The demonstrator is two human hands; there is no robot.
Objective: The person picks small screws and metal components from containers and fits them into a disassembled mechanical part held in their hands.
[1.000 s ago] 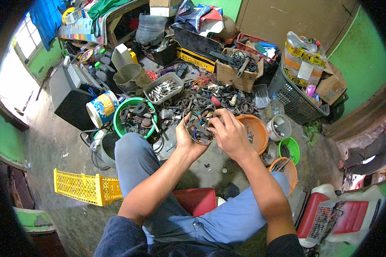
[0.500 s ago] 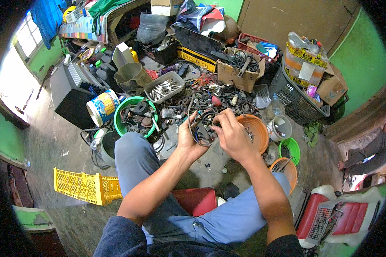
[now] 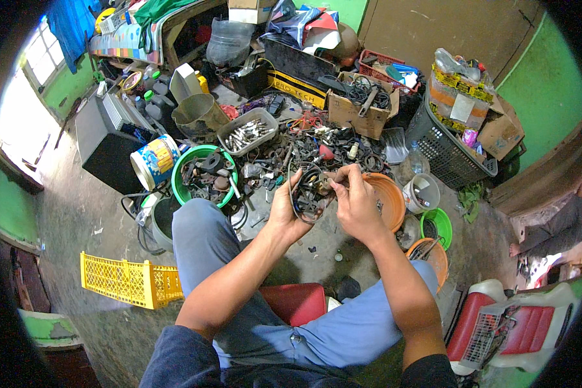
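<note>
Right in the middle of the frame, the person's left hand is cradling a looped bundle of dark cable, its fingers curling around the left and lower side while a thin loop is standing up along the thumb. The right hand is working at the bundle's right edge; its fingers are bending in narrow, thumb and forefinger nearly meeting, and I can't tell from here whether they are gripping a small piece of it.

Both hands are hovering above the floor, between the person's spread knees. Just left of centre, a green basin is holding a jumble of dark parts, and close by the right wrist an orange basin is sitting with small bits inside. Beyond the hands, toward the upper middle, a heap of loose parts is spreading across the floor, with a clear tray of whitish pieces lying at its left and a cardboard box of cables standing behind it. A yellow crate is resting at lower left, and a red-and-white seat is filling the lower right.
</note>
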